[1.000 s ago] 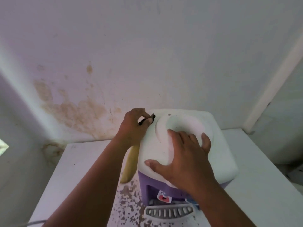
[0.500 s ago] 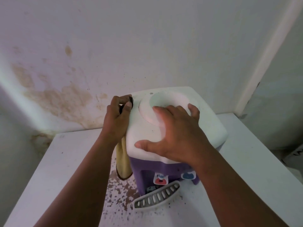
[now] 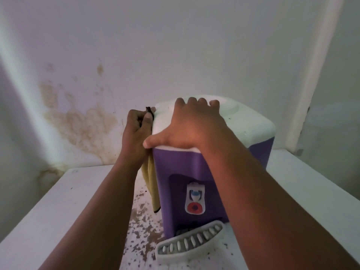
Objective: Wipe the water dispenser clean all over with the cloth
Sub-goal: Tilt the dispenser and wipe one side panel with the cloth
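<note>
A purple water dispenser [image 3: 179, 172] with a smooth white plastic top [image 3: 243, 121] is seen standing on a white table [image 3: 58, 201], set against a stained wall [image 3: 81, 121]. No brand or readable writing is visible on it. The right hand [image 3: 191, 127] is laid flat across the top, fingers spread and curved over the far edge, thumb resting at the near left corner. At the dispenser's left side, the left hand [image 3: 136, 129] is closed around a yellow cloth [image 3: 151, 182], which is edged in black and hangs in soft folds down the purple side wall, touching it. One white tap housing [image 3: 194, 198] is set in the recessed front, carrying one blue button above and one round red button below. One white slotted drip tray [image 3: 187, 244] is seen at the base, tilted askew. Brown flecks [image 3: 142, 227] are scattered over the tabletop near the dispenser. One white vertical pipe [image 3: 303, 75] is visible at the far right.
</note>
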`<state>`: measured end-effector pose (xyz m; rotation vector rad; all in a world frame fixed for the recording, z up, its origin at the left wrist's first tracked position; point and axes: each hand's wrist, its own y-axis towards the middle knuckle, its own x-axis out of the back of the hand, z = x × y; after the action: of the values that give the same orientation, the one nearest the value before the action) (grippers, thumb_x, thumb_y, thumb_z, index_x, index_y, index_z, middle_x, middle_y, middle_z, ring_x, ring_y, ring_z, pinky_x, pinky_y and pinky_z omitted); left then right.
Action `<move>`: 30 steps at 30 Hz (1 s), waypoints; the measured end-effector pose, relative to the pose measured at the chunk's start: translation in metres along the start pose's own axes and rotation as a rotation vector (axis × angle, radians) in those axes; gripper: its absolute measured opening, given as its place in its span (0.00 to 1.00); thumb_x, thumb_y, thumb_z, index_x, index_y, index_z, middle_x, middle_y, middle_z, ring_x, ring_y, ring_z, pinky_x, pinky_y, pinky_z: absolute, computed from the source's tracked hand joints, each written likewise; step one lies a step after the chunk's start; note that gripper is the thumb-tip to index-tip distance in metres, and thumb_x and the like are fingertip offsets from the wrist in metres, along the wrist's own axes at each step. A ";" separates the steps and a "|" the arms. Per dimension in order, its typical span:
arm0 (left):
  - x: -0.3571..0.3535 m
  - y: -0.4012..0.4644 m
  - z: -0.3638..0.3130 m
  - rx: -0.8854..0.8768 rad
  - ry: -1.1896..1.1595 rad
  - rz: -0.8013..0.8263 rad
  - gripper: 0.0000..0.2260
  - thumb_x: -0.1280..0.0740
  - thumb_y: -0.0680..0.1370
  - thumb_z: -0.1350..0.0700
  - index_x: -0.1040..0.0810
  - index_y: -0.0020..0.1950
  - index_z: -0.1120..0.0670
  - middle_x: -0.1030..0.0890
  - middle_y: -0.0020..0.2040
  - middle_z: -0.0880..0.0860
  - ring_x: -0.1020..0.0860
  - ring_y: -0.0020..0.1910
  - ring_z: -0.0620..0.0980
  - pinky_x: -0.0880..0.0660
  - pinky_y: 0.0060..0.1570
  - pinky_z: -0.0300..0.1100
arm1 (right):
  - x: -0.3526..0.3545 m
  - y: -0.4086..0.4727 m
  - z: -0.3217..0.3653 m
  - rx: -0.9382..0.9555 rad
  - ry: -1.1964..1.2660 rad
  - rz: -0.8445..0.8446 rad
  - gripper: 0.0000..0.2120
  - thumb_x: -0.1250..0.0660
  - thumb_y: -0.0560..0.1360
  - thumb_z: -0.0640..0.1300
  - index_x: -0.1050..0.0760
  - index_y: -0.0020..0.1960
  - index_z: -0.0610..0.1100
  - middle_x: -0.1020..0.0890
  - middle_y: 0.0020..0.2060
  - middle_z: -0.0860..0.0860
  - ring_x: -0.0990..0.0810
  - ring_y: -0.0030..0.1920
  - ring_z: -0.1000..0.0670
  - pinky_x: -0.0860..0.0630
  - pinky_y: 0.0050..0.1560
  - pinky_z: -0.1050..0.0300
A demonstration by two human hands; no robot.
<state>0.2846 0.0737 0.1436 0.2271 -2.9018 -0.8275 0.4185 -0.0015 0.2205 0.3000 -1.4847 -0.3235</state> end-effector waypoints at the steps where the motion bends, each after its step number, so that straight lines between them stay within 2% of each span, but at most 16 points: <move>1: 0.003 -0.008 0.004 -0.032 0.006 -0.008 0.06 0.40 0.86 0.49 0.28 0.53 0.50 0.18 0.52 0.47 0.22 0.47 0.38 0.22 0.50 0.51 | 0.001 -0.002 -0.001 -0.001 0.013 -0.007 0.61 0.39 0.49 0.86 0.32 0.72 0.47 0.24 0.66 0.44 0.28 0.67 0.38 0.38 0.66 0.35; 3: 0.008 -0.031 0.013 -0.065 0.040 -0.034 0.06 0.40 0.84 0.48 0.30 0.50 0.48 0.23 0.45 0.44 0.26 0.37 0.33 0.27 0.42 0.45 | 0.002 -0.007 -0.003 0.010 0.014 -0.026 0.59 0.40 0.49 0.86 0.29 0.69 0.48 0.22 0.63 0.45 0.26 0.64 0.40 0.37 0.65 0.38; 4: 0.011 -0.045 0.018 -0.060 0.054 -0.041 0.06 0.41 0.83 0.47 0.30 0.50 0.47 0.24 0.44 0.45 0.27 0.36 0.34 0.29 0.41 0.44 | 0.002 -0.012 -0.002 0.019 0.006 -0.048 0.57 0.40 0.50 0.85 0.28 0.68 0.49 0.22 0.62 0.45 0.26 0.63 0.40 0.36 0.64 0.38; 6: 0.017 -0.074 0.029 -0.007 0.038 -0.012 0.07 0.40 0.83 0.46 0.30 0.51 0.48 0.24 0.44 0.47 0.26 0.38 0.37 0.29 0.41 0.46 | 0.003 -0.018 0.000 0.030 -0.016 -0.112 0.53 0.41 0.54 0.85 0.25 0.66 0.49 0.22 0.62 0.45 0.26 0.63 0.40 0.36 0.63 0.39; 8: 0.027 -0.108 0.039 0.083 0.020 0.092 0.08 0.39 0.81 0.45 0.28 0.52 0.48 0.24 0.43 0.48 0.26 0.41 0.45 0.28 0.42 0.47 | 0.000 -0.028 0.003 0.025 -0.057 -0.189 0.49 0.43 0.59 0.83 0.24 0.65 0.50 0.22 0.62 0.46 0.28 0.64 0.40 0.38 0.64 0.38; 10: 0.042 -0.138 0.051 0.116 0.076 0.230 0.07 0.35 0.76 0.43 0.24 0.49 0.44 0.23 0.40 0.46 0.25 0.40 0.46 0.26 0.42 0.47 | -0.011 -0.043 0.008 0.035 -0.099 -0.277 0.42 0.45 0.66 0.80 0.22 0.64 0.50 0.23 0.63 0.47 0.28 0.65 0.41 0.41 0.67 0.37; 12: 0.059 -0.158 0.062 0.087 0.274 0.414 0.13 0.28 0.69 0.39 0.21 0.47 0.44 0.19 0.38 0.44 0.22 0.37 0.41 0.23 0.41 0.39 | -0.025 -0.058 0.012 0.047 -0.127 -0.365 0.37 0.47 0.71 0.76 0.23 0.64 0.50 0.23 0.64 0.47 0.29 0.66 0.42 0.42 0.70 0.36; 14: 0.071 -0.173 0.070 0.063 0.565 0.619 0.16 0.22 0.64 0.37 0.20 0.44 0.44 0.18 0.39 0.41 0.19 0.40 0.40 0.23 0.40 0.33 | -0.032 -0.069 0.013 0.053 -0.120 -0.420 0.35 0.46 0.73 0.75 0.24 0.65 0.50 0.23 0.64 0.48 0.29 0.67 0.42 0.42 0.71 0.37; 17: 0.070 -0.196 0.085 0.016 0.942 0.845 0.17 0.20 0.63 0.37 0.18 0.47 0.41 0.21 0.44 0.37 0.24 0.45 0.38 0.29 0.45 0.31 | -0.030 -0.072 0.011 0.048 -0.074 -0.411 0.35 0.45 0.73 0.75 0.25 0.67 0.52 0.24 0.66 0.48 0.31 0.68 0.43 0.38 0.66 0.41; 19: 0.064 -0.209 0.094 -0.066 1.043 0.819 0.14 0.22 0.66 0.39 0.18 0.47 0.41 0.24 0.44 0.37 0.27 0.45 0.38 0.34 0.43 0.30 | -0.028 -0.073 0.009 0.046 -0.061 -0.398 0.35 0.44 0.72 0.75 0.25 0.68 0.53 0.25 0.66 0.48 0.31 0.69 0.43 0.37 0.65 0.42; 21: 0.056 -0.215 0.098 -0.139 1.049 0.752 0.08 0.25 0.72 0.42 0.19 0.46 0.43 0.25 0.43 0.39 0.26 0.44 0.40 0.33 0.41 0.31 | -0.028 -0.075 0.009 0.051 -0.058 -0.407 0.35 0.43 0.72 0.75 0.25 0.68 0.53 0.24 0.66 0.48 0.31 0.69 0.43 0.36 0.65 0.43; 23: 0.048 -0.216 0.101 -0.195 1.019 0.743 0.05 0.28 0.77 0.46 0.18 0.49 0.45 0.24 0.46 0.40 0.25 0.46 0.41 0.32 0.43 0.32 | -0.028 -0.077 0.009 0.050 -0.061 -0.418 0.35 0.43 0.72 0.75 0.24 0.67 0.53 0.24 0.66 0.48 0.30 0.68 0.43 0.36 0.64 0.43; 26: 0.032 -0.220 0.109 -0.238 0.944 0.747 0.10 0.32 0.81 0.49 0.17 0.60 0.49 0.21 0.58 0.46 0.22 0.56 0.45 0.25 0.59 0.37 | -0.029 -0.078 0.010 0.055 -0.061 -0.428 0.34 0.43 0.72 0.75 0.24 0.66 0.53 0.23 0.65 0.49 0.29 0.67 0.44 0.36 0.64 0.44; 30: 0.004 -0.227 0.117 -0.301 0.923 0.688 0.12 0.36 0.84 0.49 0.18 0.63 0.50 0.22 0.60 0.47 0.22 0.56 0.46 0.23 0.62 0.41 | -0.030 -0.076 0.007 0.063 -0.052 -0.443 0.34 0.42 0.72 0.75 0.24 0.66 0.54 0.24 0.66 0.50 0.30 0.68 0.45 0.36 0.64 0.44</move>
<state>0.2886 -0.0579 -0.0753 -0.3247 -1.7735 -0.7311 0.4079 -0.0597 0.1638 0.6778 -1.4727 -0.6420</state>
